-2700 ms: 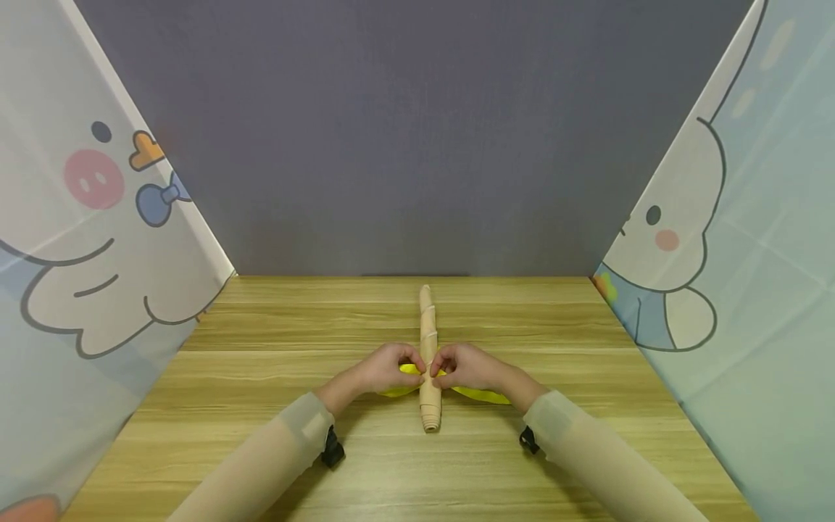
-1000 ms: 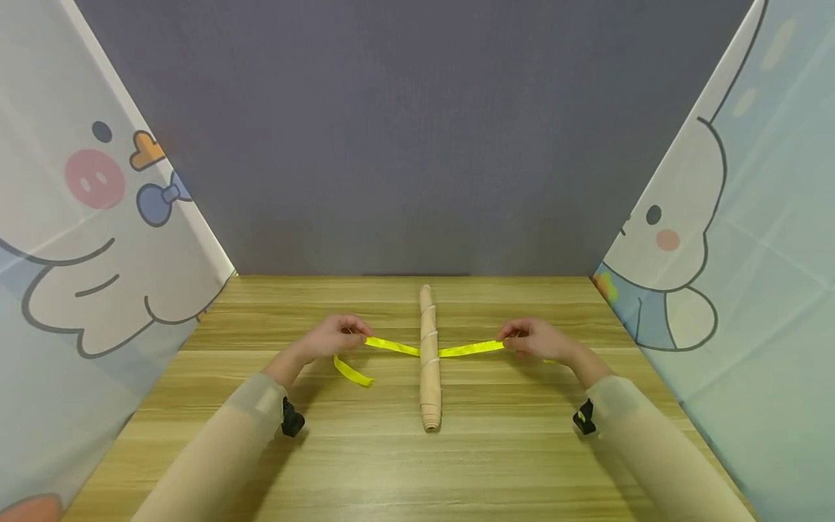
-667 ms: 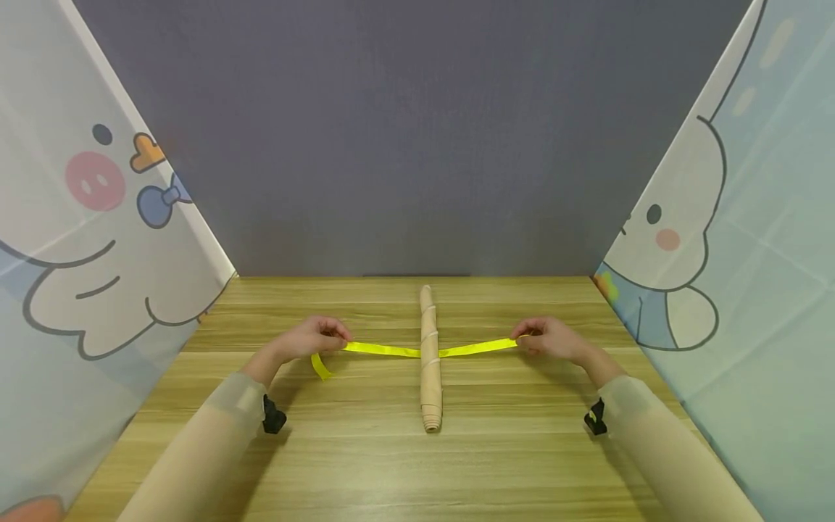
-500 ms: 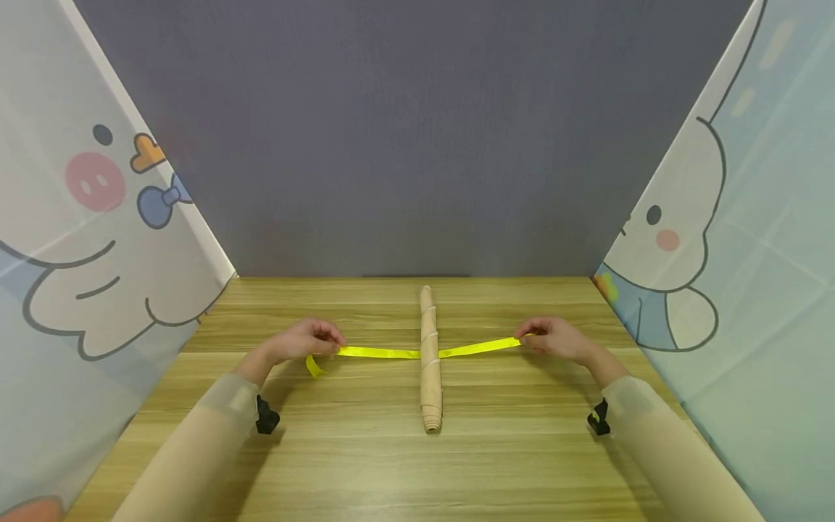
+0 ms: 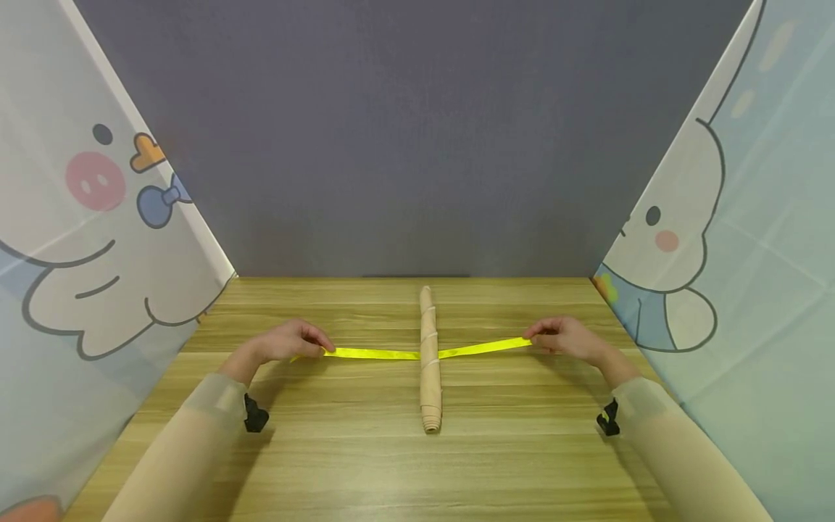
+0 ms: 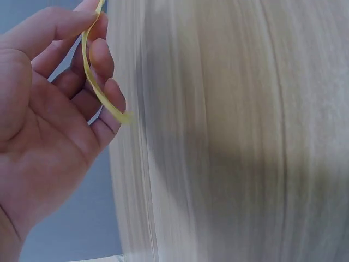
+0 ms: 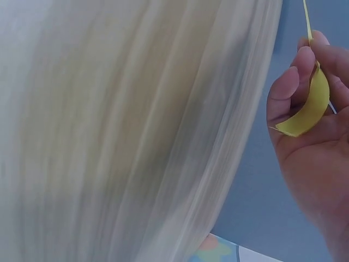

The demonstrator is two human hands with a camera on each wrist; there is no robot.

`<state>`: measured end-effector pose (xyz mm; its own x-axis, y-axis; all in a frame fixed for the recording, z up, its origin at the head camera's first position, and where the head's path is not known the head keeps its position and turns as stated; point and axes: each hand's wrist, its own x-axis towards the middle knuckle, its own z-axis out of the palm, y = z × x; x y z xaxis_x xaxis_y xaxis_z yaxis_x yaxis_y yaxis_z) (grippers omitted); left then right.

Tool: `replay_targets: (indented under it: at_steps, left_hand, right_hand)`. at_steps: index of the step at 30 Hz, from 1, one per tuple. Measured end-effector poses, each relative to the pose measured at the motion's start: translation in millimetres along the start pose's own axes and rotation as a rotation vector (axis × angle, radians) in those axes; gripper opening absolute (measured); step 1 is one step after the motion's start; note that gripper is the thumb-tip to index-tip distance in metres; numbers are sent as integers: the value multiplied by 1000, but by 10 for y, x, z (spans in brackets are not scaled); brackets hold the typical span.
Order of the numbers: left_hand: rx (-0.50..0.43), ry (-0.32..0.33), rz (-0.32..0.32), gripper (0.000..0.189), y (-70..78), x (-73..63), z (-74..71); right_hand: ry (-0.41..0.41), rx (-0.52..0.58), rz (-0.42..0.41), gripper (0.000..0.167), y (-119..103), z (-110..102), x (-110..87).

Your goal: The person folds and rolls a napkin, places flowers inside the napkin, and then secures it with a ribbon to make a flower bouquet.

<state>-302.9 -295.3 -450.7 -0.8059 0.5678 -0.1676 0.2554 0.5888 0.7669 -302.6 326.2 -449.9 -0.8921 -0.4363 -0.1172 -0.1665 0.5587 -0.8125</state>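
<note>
A beige rolled-up sheet (image 5: 430,391) lies lengthwise in the middle of the table, with pale slanting edges showing along it. A yellow ribbon (image 5: 373,354) runs crosswise and passes beneath the roll, stretched out to both sides. My left hand (image 5: 280,342) pinches its left part between thumb and fingers. In the left wrist view, the ribbon's loose end (image 6: 98,93) curves down past the fingers. My right hand (image 5: 566,339) pinches the right part, slightly raised. The right wrist view shows a short ribbon tail (image 7: 311,106) hanging in front of the palm.
The wood-grain table (image 5: 365,471) ends at a grey panel (image 5: 417,145) behind. Cloth sides with cartoon animals stand at the left (image 5: 130,290) and right (image 5: 750,290). A black strap device (image 5: 256,415) sits at each wrist.
From beside the roll, both hands have moved outward along the ribbon, which is now drawn straighter. The left hand's loose tail has become shorter. The roll has stayed in place.
</note>
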Motion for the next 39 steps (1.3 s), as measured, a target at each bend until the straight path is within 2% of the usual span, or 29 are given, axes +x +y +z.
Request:
replay_targets:
  at_steps: [5, 10, 13, 16, 24, 29, 33, 39]
  left_hand:
    - [-26, 53, 0, 27, -16, -29, -26]
    - [-14, 143, -26, 27, -15, -19, -26]
    - [-28, 204, -48, 26, 8, 4, -18]
    - [-24, 254, -45, 25, 35, 32, -10]
    - [23, 342, -26, 23, 157, 76, 2]
    - [54, 398, -15, 20, 290, 123, 24]
    - [39, 429, 3, 19, 454, 184, 56]
    - [-28, 419, 10, 20, 783, 305, 157]
  right_hand:
    - [-15, 27, 6, 32, 11, -54, -37]
    - [-19, 34, 14, 35, 17, -102, -67]
    - [-21, 29, 19, 35, 17, -117, -76]
    - [-21, 20, 21, 36, 18, -123, -86]
    - [35, 11, 46, 34, -27, -134, -84]
    - [80, -17, 9, 32, -117, -108, -49]
    - [126, -54, -36, 28, -239, -71, -4]
    - [160, -57, -98, 24, -506, 28, 102]
